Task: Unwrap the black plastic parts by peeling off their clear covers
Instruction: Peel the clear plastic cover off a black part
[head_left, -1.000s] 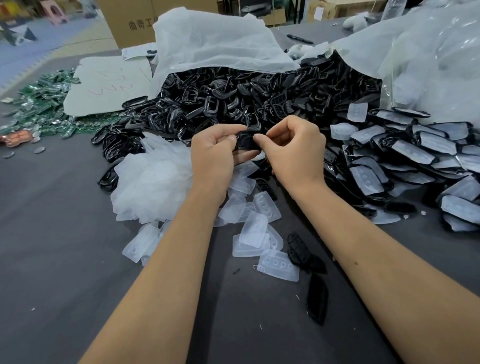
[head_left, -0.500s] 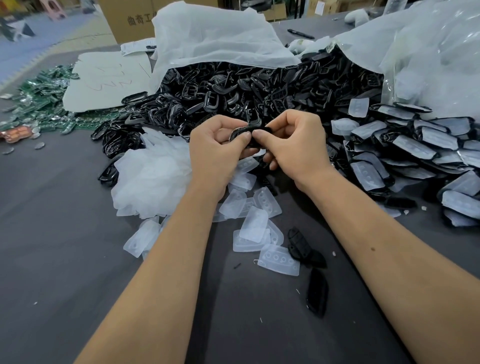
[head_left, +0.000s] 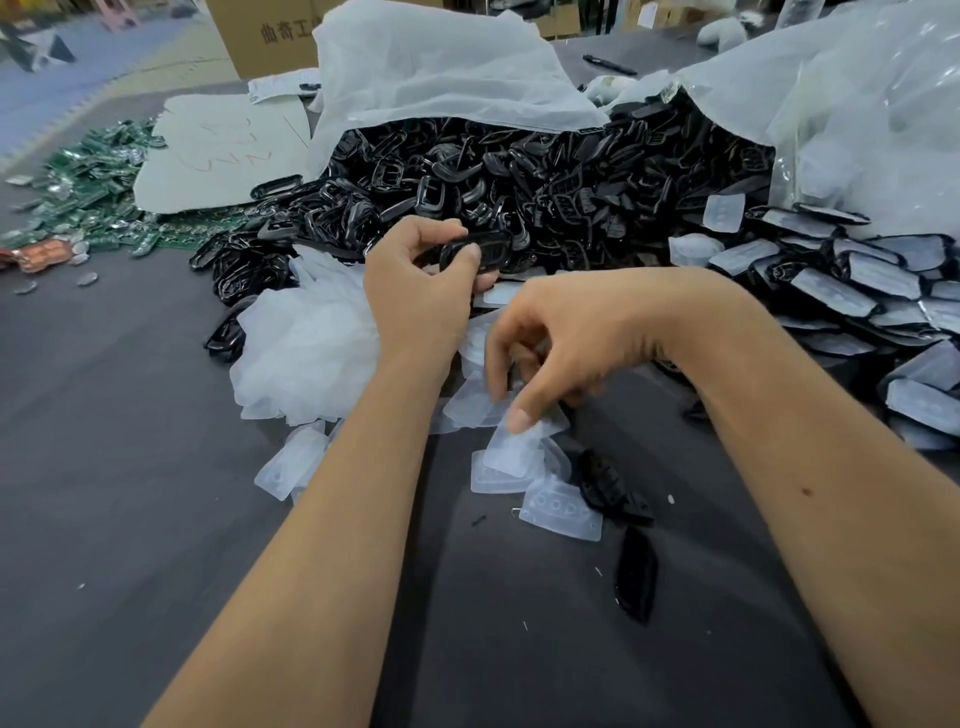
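Observation:
My left hand grips a bare black plastic part in front of a big heap of black parts. My right hand is lower and apart from it, with fingers loosely spread. Its thumb tip rests over a clear cover lying among several loose clear covers on the dark table. Wrapped parts with their milky covers on lie stacked at the right. A pile of peeled covers sits left of my left wrist.
Two loose black parts lie near the covers. Green circuit boards are scattered at the far left beside a white sheet. White plastic bags drape over the heaps, with a cardboard box behind. The dark table spreads at left.
My hands have separated. The right hand dropped from the black part down to the loose clear covers, while the left hand keeps the part up by the heap.

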